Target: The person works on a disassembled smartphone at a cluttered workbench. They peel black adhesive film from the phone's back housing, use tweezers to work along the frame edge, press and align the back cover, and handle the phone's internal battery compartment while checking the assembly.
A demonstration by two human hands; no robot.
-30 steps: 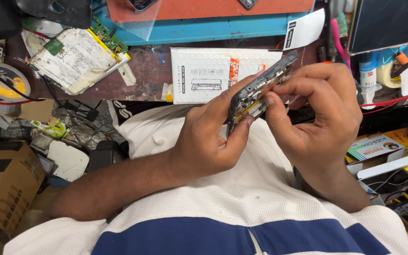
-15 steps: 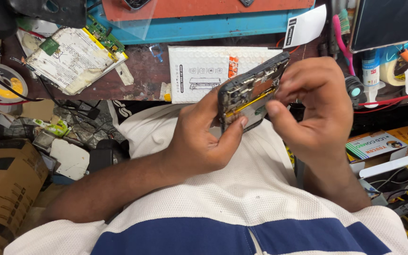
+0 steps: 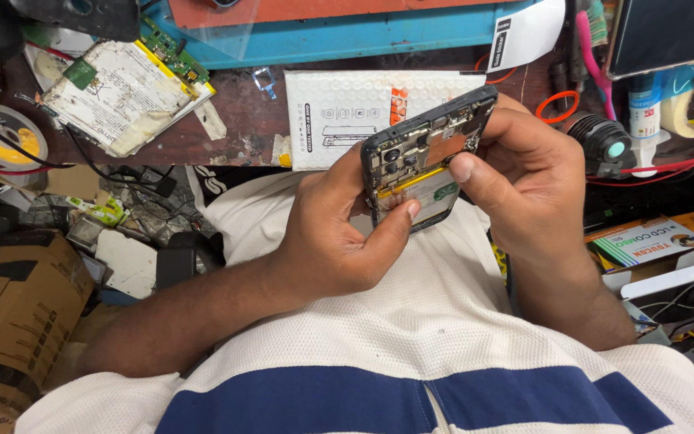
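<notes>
Beyond the grip runs a dark, scuffed worktop [image 3: 234,128] under even light, a blue strip [image 3: 347,38] along its far side; cardboard boxes [image 3: 10,313] stand well left.

Opened phone [image 3: 427,161] — matt black plastic frame, glossy battery label; brown cardboard box [image 3: 10,321] — dull, rough.

The left hand [image 3: 339,233] covers the lower end of the opened phone [image 3: 427,157], and the right hand [image 3: 532,185] hides its far side. The cardboard box [image 3: 10,321] runs off the left edge; the phone's small parts are too fine to tell.
</notes>
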